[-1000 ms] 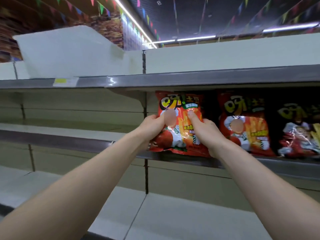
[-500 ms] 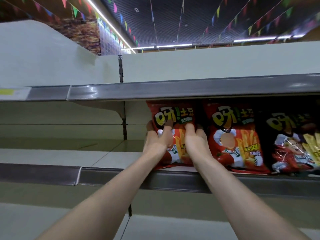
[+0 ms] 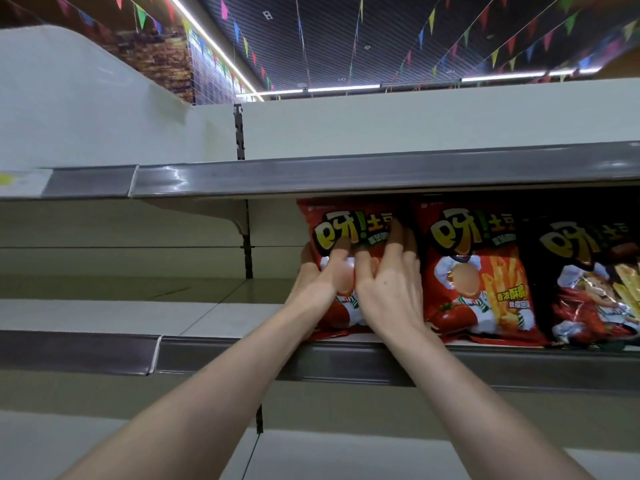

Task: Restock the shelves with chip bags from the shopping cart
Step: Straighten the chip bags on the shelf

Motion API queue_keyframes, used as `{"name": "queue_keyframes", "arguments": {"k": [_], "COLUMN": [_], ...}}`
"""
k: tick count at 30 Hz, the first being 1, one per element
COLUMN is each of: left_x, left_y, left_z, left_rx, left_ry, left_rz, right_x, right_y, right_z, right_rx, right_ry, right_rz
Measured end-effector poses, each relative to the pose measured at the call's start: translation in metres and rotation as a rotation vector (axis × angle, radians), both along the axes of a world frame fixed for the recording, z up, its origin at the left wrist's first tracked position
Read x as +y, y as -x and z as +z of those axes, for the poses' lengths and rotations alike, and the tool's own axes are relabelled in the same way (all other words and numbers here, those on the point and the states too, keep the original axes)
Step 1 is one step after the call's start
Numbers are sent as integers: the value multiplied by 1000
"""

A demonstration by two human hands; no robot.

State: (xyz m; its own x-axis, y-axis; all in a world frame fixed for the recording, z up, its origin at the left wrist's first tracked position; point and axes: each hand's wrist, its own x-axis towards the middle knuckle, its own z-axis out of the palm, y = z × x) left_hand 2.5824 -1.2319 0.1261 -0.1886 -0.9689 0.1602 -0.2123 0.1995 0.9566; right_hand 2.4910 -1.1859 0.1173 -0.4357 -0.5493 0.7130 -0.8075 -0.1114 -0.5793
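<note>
A red chip bag (image 3: 346,226) stands upright on the middle shelf (image 3: 242,353), at the left end of a row of bags. My left hand (image 3: 317,284) grips its left edge, with the thumb on the front and the fingers behind. My right hand (image 3: 389,292) lies flat on the bag's front, fingers straight and pointing up. Both hands cover the bag's lower half. The shopping cart is out of view.
A second red chip bag (image 3: 479,271) stands right beside the held one, and a dark chip bag (image 3: 595,282) is further right. The upper shelf (image 3: 346,174) hangs low over the bags. Left of the bags the shelf surface (image 3: 138,317) is bare.
The bag went from the shelf's front lip back onto the shelf, now standing beside the second red bag. My right hand changed from pinching it to lying flat on its front. The view moved closer.
</note>
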Motion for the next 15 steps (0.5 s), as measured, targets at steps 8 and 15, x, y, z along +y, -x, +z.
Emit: {"name": "queue_keyframes", "arguments": {"k": [8, 15], "left_x": [-6, -19], "left_y": [-3, 4], "left_z": [9, 4], "left_rx": [231, 180], "left_ry": [-132, -88], "left_rz": [-141, -225], "right_x": [-10, -12], "right_y": [0, -5], "right_z": [-4, -2], "right_rx": [571, 619], "right_ry": [88, 110], "right_rz": [-228, -241]}}
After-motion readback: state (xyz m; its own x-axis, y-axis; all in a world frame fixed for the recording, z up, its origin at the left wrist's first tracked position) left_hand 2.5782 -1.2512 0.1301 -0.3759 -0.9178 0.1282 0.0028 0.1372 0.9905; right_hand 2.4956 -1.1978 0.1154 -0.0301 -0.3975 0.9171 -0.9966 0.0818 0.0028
